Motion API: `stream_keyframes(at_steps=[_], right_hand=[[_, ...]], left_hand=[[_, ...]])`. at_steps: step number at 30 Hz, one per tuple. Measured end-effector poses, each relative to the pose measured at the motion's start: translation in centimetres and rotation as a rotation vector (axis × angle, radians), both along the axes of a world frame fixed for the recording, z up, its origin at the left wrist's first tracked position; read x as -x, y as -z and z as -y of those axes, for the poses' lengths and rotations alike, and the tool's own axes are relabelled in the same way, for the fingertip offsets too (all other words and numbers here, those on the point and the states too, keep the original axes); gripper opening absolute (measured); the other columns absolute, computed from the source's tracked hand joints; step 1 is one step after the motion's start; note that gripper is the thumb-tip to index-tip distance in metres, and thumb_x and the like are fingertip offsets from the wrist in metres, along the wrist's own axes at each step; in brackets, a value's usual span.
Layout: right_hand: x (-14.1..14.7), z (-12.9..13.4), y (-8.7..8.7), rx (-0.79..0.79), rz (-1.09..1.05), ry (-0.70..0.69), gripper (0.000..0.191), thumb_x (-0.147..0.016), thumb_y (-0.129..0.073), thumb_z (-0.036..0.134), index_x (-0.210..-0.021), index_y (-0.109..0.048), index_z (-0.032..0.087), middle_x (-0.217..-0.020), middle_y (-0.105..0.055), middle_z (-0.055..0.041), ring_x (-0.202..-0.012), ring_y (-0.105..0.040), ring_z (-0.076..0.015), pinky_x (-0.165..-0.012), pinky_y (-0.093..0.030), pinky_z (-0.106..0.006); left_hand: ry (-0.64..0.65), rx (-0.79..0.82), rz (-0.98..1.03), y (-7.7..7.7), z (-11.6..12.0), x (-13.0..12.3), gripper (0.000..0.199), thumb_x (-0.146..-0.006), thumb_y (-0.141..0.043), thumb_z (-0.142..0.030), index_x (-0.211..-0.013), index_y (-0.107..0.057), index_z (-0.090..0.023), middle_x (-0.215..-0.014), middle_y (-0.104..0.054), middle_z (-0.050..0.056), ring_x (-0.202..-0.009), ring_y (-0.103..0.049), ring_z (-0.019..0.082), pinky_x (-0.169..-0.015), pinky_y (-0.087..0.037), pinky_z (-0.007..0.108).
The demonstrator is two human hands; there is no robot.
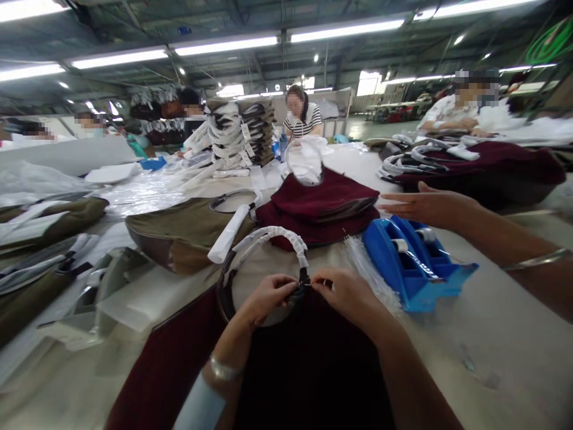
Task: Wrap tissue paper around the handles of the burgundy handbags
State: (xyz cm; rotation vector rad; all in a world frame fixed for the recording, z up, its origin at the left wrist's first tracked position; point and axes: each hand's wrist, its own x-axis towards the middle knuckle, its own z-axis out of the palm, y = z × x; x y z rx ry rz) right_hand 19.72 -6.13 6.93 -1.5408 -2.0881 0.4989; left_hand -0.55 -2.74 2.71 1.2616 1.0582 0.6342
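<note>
Head view: maroon bag (179, 352) at 6 o'clock, soft matte fabric, running out of frame at the bottom. Handle (286, 233) is a round loop, crinkled white wrap on top, dark lower ends. Left hand (268, 298) pinched closed on the dark fitting (304, 278) at the loop's 3 o'clock; right hand (347, 295) pinches the same fitting from the opposite side, exact part too small to tell. Blue tape dispenser (414, 289), glossy, at the right hand's 2 o'clock, white rolls (400, 245) seated inside. Co-worker's hand (421, 206) extends from 3 o'clock along its far edge. Folded maroon bags (322, 200) at 12 and olive bag (156, 224) at 10 bound the far side; widest tabletop (505, 310) stretch at 4.
</note>
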Motion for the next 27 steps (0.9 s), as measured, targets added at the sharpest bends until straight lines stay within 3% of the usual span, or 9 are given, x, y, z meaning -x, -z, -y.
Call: stream_keyframes(at_steps=[9, 17, 19, 24, 27], right_hand=[[1.4, -0.5, 2.1, 0.023, 0.089, 0.042, 0.013, -0.083, -0.057, 0.022, -0.081, -0.069, 0.025, -0.085, -0.070, -0.0019, -0.081, -0.062, -0.0187, -0.070, -0.038, -0.028], [2.3, -0.7, 1.7, 0.044, -0.038, 0.078, 0.010, -0.082, -0.057, 0.022, -0.089, -0.064, 0.024, -0.083, -0.071, -0.0010, -0.075, -0.063, -0.0179, -0.067, -0.039, -0.027], [2.4, -0.7, 1.7, 0.053, -0.059, 0.094, 0.012, -0.081, -0.058, 0.022, -0.092, -0.062, 0.024, -0.084, -0.072, -0.0013, -0.077, -0.064, -0.0183, -0.068, -0.039, -0.027], [1.6, -0.3, 1.8, 0.119, -0.019, 0.042, 0.011, -0.079, -0.059, 0.020, -0.089, -0.060, 0.024, -0.083, -0.071, -0.0002, -0.077, -0.063, -0.0176, -0.069, -0.040, -0.027], [0.9, -0.3, 1.9, 0.118, -0.003, 0.056, 0.012, -0.080, -0.058, 0.022, -0.091, -0.060, 0.024, -0.081, -0.070, -0.0001, -0.073, -0.062, -0.0174, -0.067, -0.041, -0.028]], left_hand=[[-0.021, 0.047, 0.031, 0.1, 0.0, -0.1, 0.039, -0.071, -0.073, -0.042, -0.094, -0.070, -0.011, -0.081, -0.065, 0.004, -0.062, -0.055, 0.008, -0.053, -0.041, 0.017], [-0.037, 0.039, 0.036, 0.7, -0.1, -0.3, 0.035, -0.071, -0.072, -0.041, -0.088, -0.068, -0.011, -0.075, -0.065, 0.002, -0.058, -0.054, 0.009, -0.054, -0.043, 0.020], [-0.038, -0.038, 0.015, 1.2, -0.2, -0.3, 0.032, -0.074, -0.069, -0.040, -0.086, -0.068, -0.011, -0.073, -0.065, 0.003, -0.060, -0.056, 0.012, -0.057, -0.044, 0.022], [-0.124, -0.488, -0.182, 2.0, -0.5, -0.6, 0.014, -0.079, -0.064, -0.028, -0.080, -0.068, -0.015, -0.089, -0.068, 0.008, -0.086, -0.062, 0.020, -0.076, -0.047, 0.028], [-0.152, -0.548, -0.211, 1.6, -0.5, -0.7, 0.014, -0.085, -0.057, -0.027, -0.085, -0.066, -0.016, -0.085, -0.068, 0.006, -0.083, -0.063, 0.019, -0.077, -0.049, 0.029]])
